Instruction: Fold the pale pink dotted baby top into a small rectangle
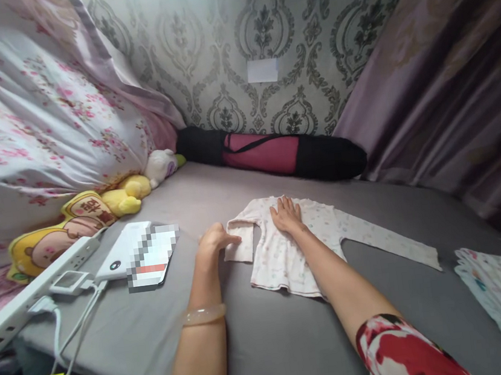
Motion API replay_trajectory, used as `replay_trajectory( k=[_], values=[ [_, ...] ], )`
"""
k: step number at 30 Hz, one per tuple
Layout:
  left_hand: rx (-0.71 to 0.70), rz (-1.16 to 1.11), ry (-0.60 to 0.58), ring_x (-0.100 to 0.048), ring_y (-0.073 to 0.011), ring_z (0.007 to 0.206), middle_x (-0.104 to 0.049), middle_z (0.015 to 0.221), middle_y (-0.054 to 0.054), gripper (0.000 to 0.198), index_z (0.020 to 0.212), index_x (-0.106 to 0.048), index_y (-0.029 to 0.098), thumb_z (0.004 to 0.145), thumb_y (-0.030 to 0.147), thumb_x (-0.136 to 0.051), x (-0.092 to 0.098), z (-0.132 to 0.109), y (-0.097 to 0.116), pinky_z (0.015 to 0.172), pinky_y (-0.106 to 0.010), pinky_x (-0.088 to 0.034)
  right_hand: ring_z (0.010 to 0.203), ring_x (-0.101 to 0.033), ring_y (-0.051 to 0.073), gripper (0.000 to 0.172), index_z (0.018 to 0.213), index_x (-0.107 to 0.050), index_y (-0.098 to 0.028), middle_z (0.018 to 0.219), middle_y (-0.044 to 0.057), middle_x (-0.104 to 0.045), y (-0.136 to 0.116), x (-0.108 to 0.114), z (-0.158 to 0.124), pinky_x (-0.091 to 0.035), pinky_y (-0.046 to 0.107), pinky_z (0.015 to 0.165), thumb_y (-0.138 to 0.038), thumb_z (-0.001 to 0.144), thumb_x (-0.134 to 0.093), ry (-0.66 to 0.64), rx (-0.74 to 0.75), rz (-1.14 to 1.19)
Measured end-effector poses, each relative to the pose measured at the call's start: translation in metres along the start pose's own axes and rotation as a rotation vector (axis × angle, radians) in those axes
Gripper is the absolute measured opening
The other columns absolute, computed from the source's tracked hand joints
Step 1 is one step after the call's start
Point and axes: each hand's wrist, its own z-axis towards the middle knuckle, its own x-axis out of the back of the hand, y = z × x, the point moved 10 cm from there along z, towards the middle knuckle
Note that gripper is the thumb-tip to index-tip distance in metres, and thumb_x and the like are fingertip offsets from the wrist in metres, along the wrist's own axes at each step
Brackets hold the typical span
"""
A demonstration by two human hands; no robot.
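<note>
Head view: on the grey bed (269,343) a small pale shirt (281,256) is laid flat, mid-mattress. It is pressed down by the right hand (286,213), fingers spread, while one sleeve (239,246) is pinched inward by the left hand (213,239). Folding seems begun; the outstretched sleeve (389,244) would need the same.

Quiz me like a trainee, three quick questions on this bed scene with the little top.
1. True or false: the right hand lies flat on the baby top.
2. Which sleeve is folded in? A: the one at the left hand. B: the one stretched out straight.
3. Fill in: the top lies on a ___ sheet.
Key: 1 true; 2 A; 3 grey.
</note>
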Motion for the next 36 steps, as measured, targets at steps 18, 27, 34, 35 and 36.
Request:
replay_trajectory(
  k=[18, 27, 34, 35, 36],
  values=[
    [0.168, -0.203, 0.213, -0.062, -0.0168, 0.065, -0.062, 0.064, -0.001, 0.02, 0.09, -0.052, 0.021, 0.077, 0.008, -0.046, 0.033, -0.016, -0.011, 0.06, -0.024, -0.042, 0.142, -0.026, 0.022, 0.052, 0.144, -0.04, -0.007, 0.152, 0.011, -0.036, -0.052, -0.01, -0.009, -0.014, 0.037, 0.117, -0.025, 0.096, -0.029, 0.156, 0.108, 0.213],
    [-0.303, -0.171, 0.708, -0.056, -0.0214, 0.109, -0.06, 0.11, -0.013, 0.034, 0.094, -0.05, 0.019, 0.069, -0.001, -0.036, 0.087, -0.017, 0.026, 0.094, -0.036, -0.045, 0.142, -0.028, 0.021, 0.051, 0.143, -0.041, -0.008, 0.152, 0.01, -0.037, -0.052, -0.008, -0.009, -0.014, 0.034, 0.116, -0.025, 0.096, -0.029, 0.159, 0.104, 0.236],
    [-0.396, 0.067, 0.569, -0.039, -0.0227, 0.134, -0.04, 0.144, -0.016, 0.031, 0.11, -0.054, 0.013, 0.082, 0.01, -0.039, 0.069, 0.008, 0.016, 0.113, -0.038, -0.03, 0.144, -0.022, 0.024, 0.055, 0.147, -0.036, -0.012, 0.155, 0.012, -0.031, -0.058, -0.008, -0.016, -0.01, 0.039, 0.116, -0.035, 0.098, -0.026, 0.132, 0.138, 0.172],
    [-0.359, 0.125, 0.518, -0.038, -0.0232, 0.134, -0.042, 0.143, -0.016, 0.029, 0.11, -0.055, 0.012, 0.086, 0.014, -0.038, 0.061, 0.011, 0.01, 0.113, -0.039, -0.029, 0.144, -0.02, 0.025, 0.056, 0.148, -0.035, -0.013, 0.155, 0.012, -0.029, -0.06, -0.008, -0.018, -0.009, 0.04, 0.116, -0.038, 0.098, -0.027, 0.122, 0.149, 0.157],
    [-0.326, 0.18, 0.456, -0.039, -0.0234, 0.134, -0.045, 0.141, -0.016, 0.029, 0.11, -0.056, 0.013, 0.09, 0.017, -0.035, 0.053, 0.013, 0.003, 0.113, -0.041, -0.029, 0.145, -0.018, 0.026, 0.056, 0.148, -0.035, -0.015, 0.156, 0.013, -0.027, -0.062, -0.009, -0.019, -0.008, 0.041, 0.116, -0.04, 0.098, -0.027, 0.112, 0.157, 0.14]
  ],
)
